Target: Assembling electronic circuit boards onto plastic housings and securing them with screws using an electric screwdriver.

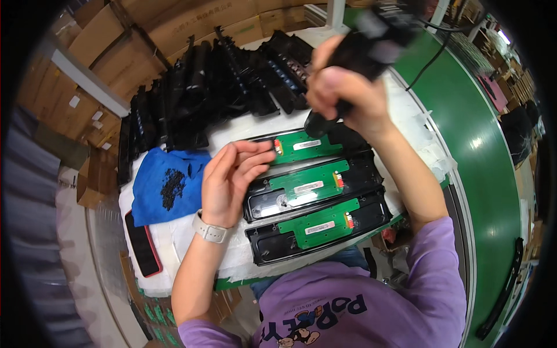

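My right hand [362, 98] is wrapped round a black power screwdriver [371, 49], partly smeared by motion. Its lower end hangs over the farthest of three black plastic panels, each carrying a green circuit board. My left hand [229, 177] reaches to the left end of that far circuit board [299, 148], thumb and fingers drawn together at the tips. Whether anything small sits between them is hidden. Nearer to me lie the middle circuit board [307, 184] and the near circuit board [319, 227]. Left of my left hand, a heap of small black screws [172, 188] rests on a blue cloth [148, 174].
Many black plastic housings [197, 87] are piled along the far side of the white-covered table [183, 232]. A red-edged phone [142, 246] lies at the left edge. Cardboard boxes [197, 26] stand behind, and a dark cable [432, 64] hangs at the upper right.
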Demonstrator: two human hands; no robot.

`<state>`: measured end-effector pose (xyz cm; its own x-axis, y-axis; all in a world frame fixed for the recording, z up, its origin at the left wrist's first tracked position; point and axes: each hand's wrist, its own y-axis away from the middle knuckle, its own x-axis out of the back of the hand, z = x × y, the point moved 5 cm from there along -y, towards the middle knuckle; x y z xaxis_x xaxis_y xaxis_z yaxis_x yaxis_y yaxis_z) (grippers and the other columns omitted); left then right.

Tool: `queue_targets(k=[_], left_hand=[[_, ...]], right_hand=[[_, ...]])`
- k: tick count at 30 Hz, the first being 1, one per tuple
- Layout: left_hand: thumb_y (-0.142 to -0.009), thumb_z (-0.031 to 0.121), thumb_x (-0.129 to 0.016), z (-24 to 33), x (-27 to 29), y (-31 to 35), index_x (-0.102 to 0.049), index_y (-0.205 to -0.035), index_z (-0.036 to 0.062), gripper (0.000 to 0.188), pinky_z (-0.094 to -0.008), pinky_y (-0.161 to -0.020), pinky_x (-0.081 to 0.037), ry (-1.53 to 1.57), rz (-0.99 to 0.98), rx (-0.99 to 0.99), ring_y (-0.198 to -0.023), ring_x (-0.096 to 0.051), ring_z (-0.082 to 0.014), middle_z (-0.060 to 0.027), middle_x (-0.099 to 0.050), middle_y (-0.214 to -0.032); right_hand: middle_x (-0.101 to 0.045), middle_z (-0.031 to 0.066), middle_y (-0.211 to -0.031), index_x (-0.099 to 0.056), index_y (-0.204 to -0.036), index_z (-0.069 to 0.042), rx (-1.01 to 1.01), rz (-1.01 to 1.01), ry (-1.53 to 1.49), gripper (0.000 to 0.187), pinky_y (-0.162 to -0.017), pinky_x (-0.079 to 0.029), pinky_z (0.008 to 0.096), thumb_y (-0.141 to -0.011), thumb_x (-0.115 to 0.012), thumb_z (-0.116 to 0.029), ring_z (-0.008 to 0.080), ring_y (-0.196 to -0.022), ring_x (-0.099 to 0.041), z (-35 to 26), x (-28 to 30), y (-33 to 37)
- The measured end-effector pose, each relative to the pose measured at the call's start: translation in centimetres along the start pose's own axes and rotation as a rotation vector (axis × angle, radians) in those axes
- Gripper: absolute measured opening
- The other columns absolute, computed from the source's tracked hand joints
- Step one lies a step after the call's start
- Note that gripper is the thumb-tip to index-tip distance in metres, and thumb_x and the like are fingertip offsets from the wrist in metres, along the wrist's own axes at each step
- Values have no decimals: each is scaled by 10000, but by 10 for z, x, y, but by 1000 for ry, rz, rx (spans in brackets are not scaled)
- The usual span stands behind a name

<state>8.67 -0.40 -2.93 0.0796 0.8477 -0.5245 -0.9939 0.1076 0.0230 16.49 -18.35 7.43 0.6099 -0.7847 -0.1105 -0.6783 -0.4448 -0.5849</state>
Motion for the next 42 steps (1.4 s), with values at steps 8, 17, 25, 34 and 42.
queue_targets(k=[8,17,25,34,42], left_hand=[[-966,362,-297,-13,-42,18,-438,-1204,-18,470,-356,-971,-379,348,-175,209,-1104,-501,-234,-145,-524,-1191],[-939,248,-441,-11,-33,19,-489,-1134,-15,331,-295,-797,-479,12,-162,194,-841,-625,-208,-148,-608,-1000],[-869,69,-556,-11,-26,16,-604,-926,-57,146,-241,-637,-509,-300,-16,119,-700,-647,-178,-145,-651,-828],[-787,-40,-623,-12,-26,17,-599,-850,-62,71,-236,-612,-518,-342,-25,41,-657,-639,-163,-146,-650,-793],[-749,-70,-649,-17,-29,17,-597,-899,-63,160,-216,-614,-514,-202,-78,75,-698,-628,-145,-127,-641,-853]], right_hand=[[-443,-3,-601,-434,-1010,-69,187,-135,-466,324,-556,-422,292,-870,-455,-360,106,-446,-433,-15,-31,19],[-435,40,-559,-470,-969,-56,159,28,-562,207,-514,-429,332,-865,-412,-226,155,-417,-442,-14,-20,18],[-439,38,-558,-480,-966,-55,170,28,-568,218,-517,-429,333,-866,-405,-234,154,-418,-445,-19,-7,16],[-444,6,-621,-445,-1026,-63,137,-93,-568,290,-598,-435,317,-889,-412,-317,116,-464,-439,-16,-8,21],[-453,4,-637,-440,-1032,-67,170,-58,-540,289,-595,-430,309,-899,-396,-320,118,-484,-451,-21,-10,23]])
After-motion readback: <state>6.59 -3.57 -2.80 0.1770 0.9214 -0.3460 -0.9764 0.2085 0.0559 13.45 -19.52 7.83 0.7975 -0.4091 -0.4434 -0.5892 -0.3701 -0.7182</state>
